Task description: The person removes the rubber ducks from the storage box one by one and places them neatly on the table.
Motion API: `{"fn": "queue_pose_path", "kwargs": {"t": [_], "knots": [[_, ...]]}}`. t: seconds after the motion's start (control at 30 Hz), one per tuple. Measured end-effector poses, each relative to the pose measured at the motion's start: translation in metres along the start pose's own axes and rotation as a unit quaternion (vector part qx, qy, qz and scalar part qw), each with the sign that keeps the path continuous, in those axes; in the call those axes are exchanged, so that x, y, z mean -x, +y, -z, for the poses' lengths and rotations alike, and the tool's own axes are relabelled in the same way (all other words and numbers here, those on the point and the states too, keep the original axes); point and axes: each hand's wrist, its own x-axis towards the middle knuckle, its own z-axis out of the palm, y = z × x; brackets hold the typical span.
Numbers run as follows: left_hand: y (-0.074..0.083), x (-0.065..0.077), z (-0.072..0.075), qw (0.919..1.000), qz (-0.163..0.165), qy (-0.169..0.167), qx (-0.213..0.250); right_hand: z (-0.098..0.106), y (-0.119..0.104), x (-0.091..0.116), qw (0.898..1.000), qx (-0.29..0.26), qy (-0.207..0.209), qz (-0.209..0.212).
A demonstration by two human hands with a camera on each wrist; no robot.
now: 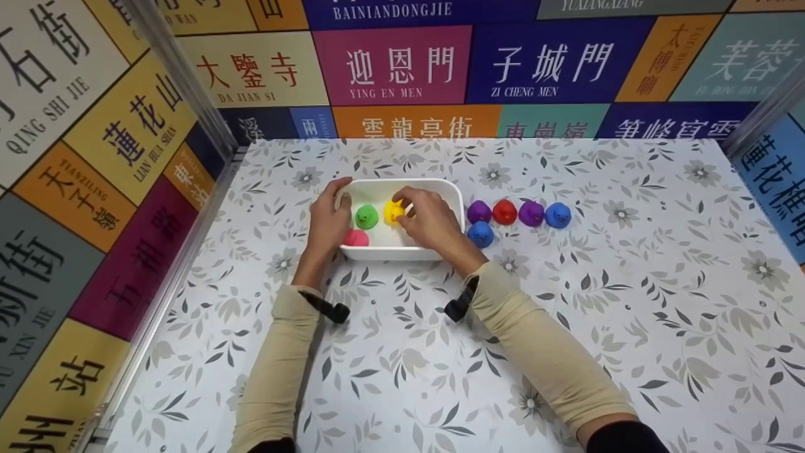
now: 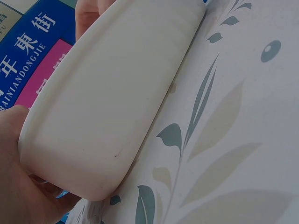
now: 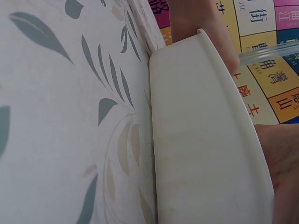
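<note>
A white plastic box (image 1: 393, 253) sits on the table, and its outer wall fills much of both wrist views. My left hand (image 1: 328, 221) grips the box's left end, its thumb over the rim and fingers outside. Reaching inside, my right hand (image 1: 433, 219) pinches a yellow rubber duck (image 1: 392, 211) between thumb and fingers. Beside it in the box are a green duck (image 1: 366, 218) and a pink duck (image 1: 357, 238), the latter partly hidden by the box's front wall and left hand. The ducks are out of sight in the wrist views.
Right of the box stand a purple duck (image 1: 479, 211), a red duck (image 1: 504, 212), another purple duck (image 1: 531, 214) and a blue duck (image 1: 558, 215) in a row. A second blue duck (image 1: 480, 234) is in front. Printed panels (image 1: 402, 66) border the floral tabletop (image 1: 402, 365).
</note>
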Motion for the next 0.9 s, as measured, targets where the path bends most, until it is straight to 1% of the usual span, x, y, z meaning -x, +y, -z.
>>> {"fn": "queue_pose_path", "kwargs": {"t": [0.17,0.27,0.47,0.6,0.7,0.9], "knots": [[0.001,-0.001,-0.001,1.0000,0.004,-0.001,0.001,0.001,0.002,0.000,1.000,0.000,-0.014,0.021],[0.002,-0.001,-0.001,1.0000,0.007,0.001,-0.005,0.003,0.002,0.001,0.999,-0.005,-0.011,0.039],[0.002,-0.003,-0.002,0.9997,0.013,0.005,-0.018,0.005,0.004,0.002,0.997,-0.034,-0.005,0.067],[0.001,-0.003,-0.002,0.9997,0.010,0.006,-0.023,0.006,0.004,0.003,0.996,-0.051,0.008,0.076],[0.001,-0.003,-0.002,0.9996,0.008,0.007,-0.025,0.007,0.005,0.003,0.993,-0.077,0.020,0.084],[-0.001,-0.004,-0.001,0.9997,0.006,0.011,-0.022,0.013,0.005,0.008,0.983,-0.138,0.052,0.108]]}}
